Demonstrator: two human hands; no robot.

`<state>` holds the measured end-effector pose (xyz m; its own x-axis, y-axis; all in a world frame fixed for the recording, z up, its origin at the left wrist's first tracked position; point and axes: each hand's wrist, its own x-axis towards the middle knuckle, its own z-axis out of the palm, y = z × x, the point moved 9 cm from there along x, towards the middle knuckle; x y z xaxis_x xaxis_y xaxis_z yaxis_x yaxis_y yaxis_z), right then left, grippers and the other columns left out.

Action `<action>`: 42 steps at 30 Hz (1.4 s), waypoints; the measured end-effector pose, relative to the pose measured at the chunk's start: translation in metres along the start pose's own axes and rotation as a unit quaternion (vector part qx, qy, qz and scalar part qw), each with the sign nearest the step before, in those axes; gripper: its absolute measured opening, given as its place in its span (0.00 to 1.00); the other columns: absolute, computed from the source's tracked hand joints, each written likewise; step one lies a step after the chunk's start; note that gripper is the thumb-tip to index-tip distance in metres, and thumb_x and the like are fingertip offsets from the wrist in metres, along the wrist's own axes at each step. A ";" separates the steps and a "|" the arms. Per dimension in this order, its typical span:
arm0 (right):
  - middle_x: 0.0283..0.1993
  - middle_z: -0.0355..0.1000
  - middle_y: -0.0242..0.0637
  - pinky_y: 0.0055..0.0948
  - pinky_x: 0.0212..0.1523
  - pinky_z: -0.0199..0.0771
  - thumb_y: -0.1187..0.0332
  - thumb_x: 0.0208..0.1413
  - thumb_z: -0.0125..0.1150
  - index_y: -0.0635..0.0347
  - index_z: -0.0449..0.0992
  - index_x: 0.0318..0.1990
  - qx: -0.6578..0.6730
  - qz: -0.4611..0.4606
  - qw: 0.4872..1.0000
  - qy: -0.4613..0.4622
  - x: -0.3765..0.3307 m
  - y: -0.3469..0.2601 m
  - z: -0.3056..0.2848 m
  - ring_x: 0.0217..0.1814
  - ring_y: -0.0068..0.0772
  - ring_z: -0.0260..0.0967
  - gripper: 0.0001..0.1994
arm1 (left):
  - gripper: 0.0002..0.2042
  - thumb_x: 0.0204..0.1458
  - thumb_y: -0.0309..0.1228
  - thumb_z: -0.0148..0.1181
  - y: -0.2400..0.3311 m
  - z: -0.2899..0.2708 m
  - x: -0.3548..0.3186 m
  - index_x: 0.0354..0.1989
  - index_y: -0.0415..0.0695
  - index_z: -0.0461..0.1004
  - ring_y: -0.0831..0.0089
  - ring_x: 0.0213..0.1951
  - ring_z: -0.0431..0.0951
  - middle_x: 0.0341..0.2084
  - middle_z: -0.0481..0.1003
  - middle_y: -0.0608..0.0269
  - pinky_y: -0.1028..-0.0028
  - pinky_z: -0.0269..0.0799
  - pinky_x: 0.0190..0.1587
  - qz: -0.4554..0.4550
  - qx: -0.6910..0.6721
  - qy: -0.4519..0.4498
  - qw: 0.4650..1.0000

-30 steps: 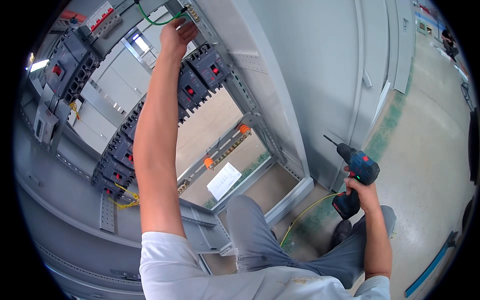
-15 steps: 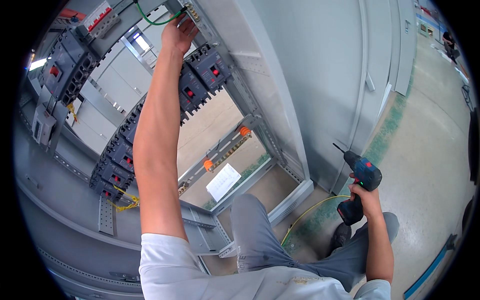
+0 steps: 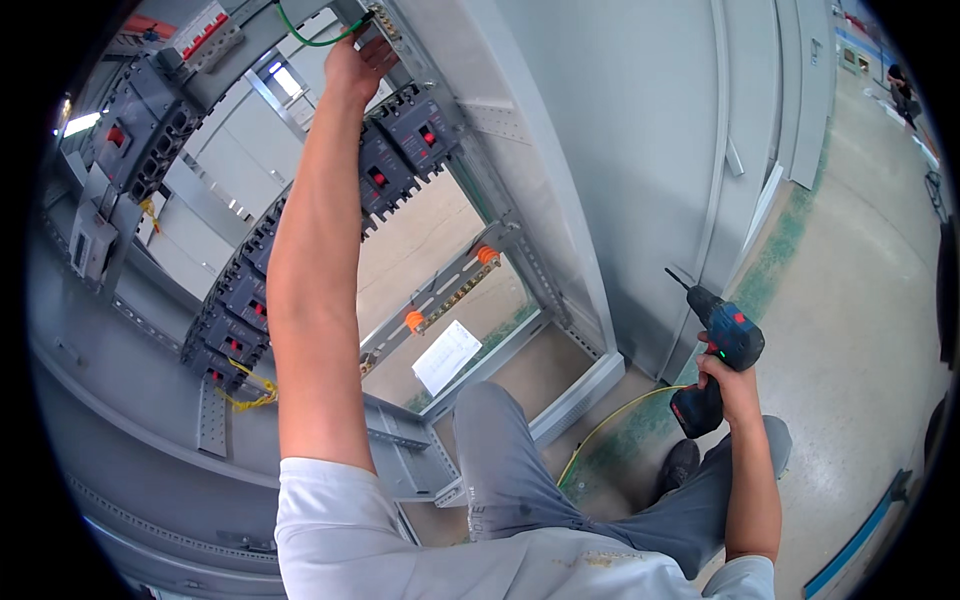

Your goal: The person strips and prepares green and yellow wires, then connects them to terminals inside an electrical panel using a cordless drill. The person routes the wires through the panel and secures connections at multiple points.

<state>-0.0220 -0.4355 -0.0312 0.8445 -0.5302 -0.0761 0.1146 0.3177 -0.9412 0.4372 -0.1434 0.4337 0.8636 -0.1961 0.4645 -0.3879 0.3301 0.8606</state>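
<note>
My left arm reaches up to the top of the open metal cabinet frame. There my left hand [image 3: 356, 72] has its fingers curled beside a brass terminal bar [image 3: 385, 27]. A green wire [image 3: 313, 43] loops to that bar and passes right at my fingertips; what they pinch, if anything, is hidden. Low on the right, my right hand [image 3: 731, 386] is wrapped round the handle of a dark blue and black cordless drill [image 3: 733, 338]. A thin bit sticks out of its chuck, pointing up and left. Below my left hand sits a dark circuit breaker [image 3: 420, 133] with a red switch.
More breakers [image 3: 240, 295] run along the left side, with yellow wires [image 3: 253, 395] beneath. A lower bar carries orange insulators [image 3: 487, 255]. A white paper sheet [image 3: 447, 357] lies by the frame. A grey cabinet panel [image 3: 620, 150] stands to the right. A yellow cable [image 3: 605, 425] crosses the floor.
The drill has shifted slightly, its battery end a little left and up. My left hand stays at the terminal bar. The view has shifted slightly.
</note>
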 end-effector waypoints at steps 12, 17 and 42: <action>0.37 0.72 0.34 0.28 0.27 0.70 0.78 0.49 0.63 0.68 0.74 0.53 -0.015 -0.002 1.000 0.003 -0.008 0.000 -0.005 0.25 0.26 0.69 0.20 | 0.18 0.62 0.35 0.54 -0.011 0.003 -0.023 0.56 0.39 0.73 0.62 0.45 0.81 0.46 0.80 0.51 0.61 0.77 0.52 -0.077 0.431 -0.041 0.898; 0.34 0.72 0.34 0.27 0.27 0.69 0.78 0.50 0.64 0.68 0.75 0.53 -0.015 -0.013 1.000 0.013 -0.014 -0.007 -0.010 0.24 0.25 0.68 0.20 | 0.15 0.59 0.37 0.63 -0.011 0.006 -0.007 0.48 0.39 0.78 0.67 0.39 0.81 0.40 0.81 0.56 0.69 0.75 0.42 -0.055 0.445 -0.066 0.891; 0.32 0.78 0.41 0.35 0.37 0.76 0.71 0.44 0.73 0.67 0.78 0.43 -0.436 0.131 0.881 -0.128 -0.023 0.077 0.000 0.32 0.34 0.77 0.17 | 0.19 0.60 0.40 0.59 -0.333 -0.046 -0.413 0.53 0.40 0.79 0.53 0.50 0.81 0.46 0.81 0.47 0.61 0.74 0.54 -0.160 0.486 -0.485 0.709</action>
<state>-0.0322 -0.3988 -0.1017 0.8854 -0.2990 -0.3558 -0.4526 -0.3810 -0.8062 0.2246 -0.1301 -0.0547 0.5121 -0.8163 -0.2673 -0.6687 -0.5742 0.4723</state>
